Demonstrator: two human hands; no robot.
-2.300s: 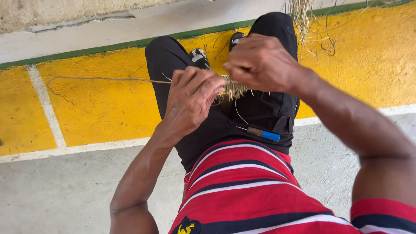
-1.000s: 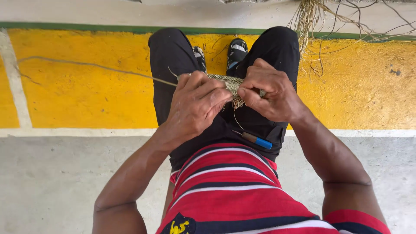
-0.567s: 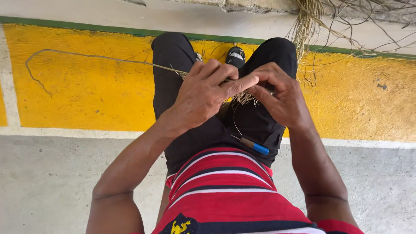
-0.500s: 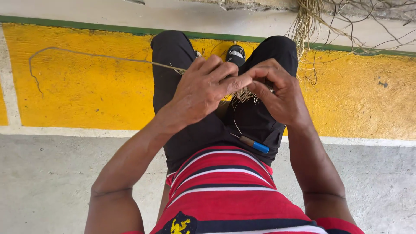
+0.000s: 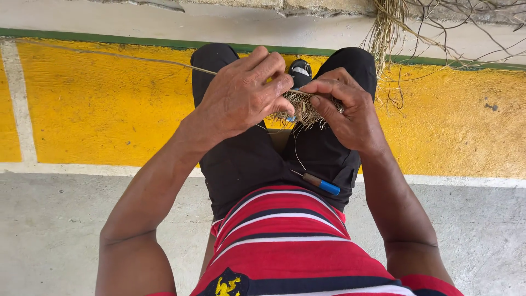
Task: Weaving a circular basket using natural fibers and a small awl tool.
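Braid (image 5: pixel 304 105) pinched by both hands above lap; left hand (image 5: pixel 241 96) drew strand (image 5: pixel 109 55) taut; right hand (image 5: pixel 350 112) gripped braid end. Keep tension even.

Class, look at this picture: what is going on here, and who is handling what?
A seated person works a small woven piece of dry straw-coloured fibre over their lap. The left hand pinches one end, from which a long thin strand runs off to the left. The right hand grips the other end. A blue-handled tool lies on the black shorts.
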